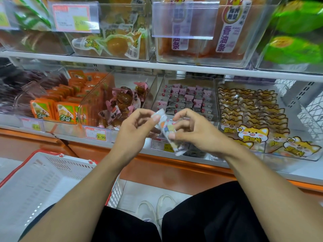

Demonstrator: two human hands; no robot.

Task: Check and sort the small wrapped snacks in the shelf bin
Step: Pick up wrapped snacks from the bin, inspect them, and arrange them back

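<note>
Both hands are engaged at centre frame on one small pale wrapped snack with a printed cartoon wrapper (pixel 168 130), held in the air just in front of the shelf edge. The left hand (pixel 134 126) pinches its upper end between thumb and curled fingers; the right hand (pixel 194 130) pinches its lower part likewise.

Step in hand, by judgement: checking a single piece. The next move calls for returning it to the clear plastic shelf bin of small pink-and-grey wrapped snacks (pixel 185 100), directly behind the hands, or setting it aside.

Clearances: the bin's front wall and the white shelf rail (pixel 174 66) above leave a modest opening; neighbouring bins stand touching either side. The white plastic basket with red rim (pixel 43 172), lower left, offers open room.
</note>
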